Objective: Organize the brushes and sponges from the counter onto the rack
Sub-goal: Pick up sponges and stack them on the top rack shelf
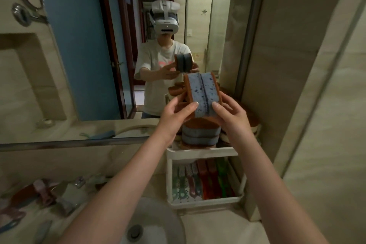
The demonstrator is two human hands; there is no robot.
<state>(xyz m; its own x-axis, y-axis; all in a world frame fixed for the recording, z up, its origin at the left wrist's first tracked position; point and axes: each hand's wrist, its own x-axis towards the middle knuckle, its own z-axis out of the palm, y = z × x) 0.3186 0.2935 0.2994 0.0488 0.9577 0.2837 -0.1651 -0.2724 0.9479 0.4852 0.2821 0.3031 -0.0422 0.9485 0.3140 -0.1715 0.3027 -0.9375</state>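
Both hands grasp a pair of blue sponges (202, 93) pressed side by side, the left hand (178, 111) pinching its 9 o'clock edge, the right hand (231, 113) its 3 o'clock edge. The pair hovers just above the sponge stack (201, 134) on the white rack (200, 153). Set down off-centre, it would likely topple that uneven pile toward the sink (150, 222) at 7 o'clock.

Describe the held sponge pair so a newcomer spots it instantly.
Find the white rack right of the sink. Above its top shelf, the left hand and right hand pinch two blue speckled sponges pressed together, brown pads outward. Unlike the stacked sponges lying flat below, this pair stands on edge between the hands.
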